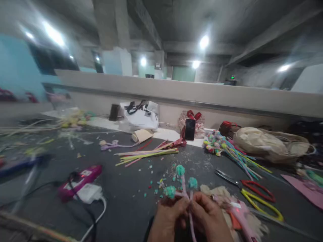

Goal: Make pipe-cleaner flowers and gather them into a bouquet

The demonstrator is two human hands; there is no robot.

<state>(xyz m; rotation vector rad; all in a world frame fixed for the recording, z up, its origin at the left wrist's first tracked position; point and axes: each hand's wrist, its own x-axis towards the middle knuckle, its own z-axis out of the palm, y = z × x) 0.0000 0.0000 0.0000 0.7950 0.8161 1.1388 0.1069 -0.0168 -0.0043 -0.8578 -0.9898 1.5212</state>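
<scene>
Both hands meet at the bottom centre, around a pale pink fuzzy stem (183, 184) that forks into branches tipped with teal fluffy balls (180, 170). My left hand (169, 215) pinches the stem near the fork, its fingers closed. Pressed against the same spot from the right, my right hand (208, 213) also has thumb and fingers closed on the stem. The lower end of the stem hangs down between the palms. Teal scraps lie on the dark table (121, 201) beyond the hands.
Red and yellow-handled scissors (257, 191) and a pink glue gun (241, 215) on a cloth lie right. Loose fuzzy stems (148, 155) are ahead, a bunch of coloured flowers (214, 143) at back right. A magenta power strip (80, 181) with cables lies left; a phone (189, 129) stands behind.
</scene>
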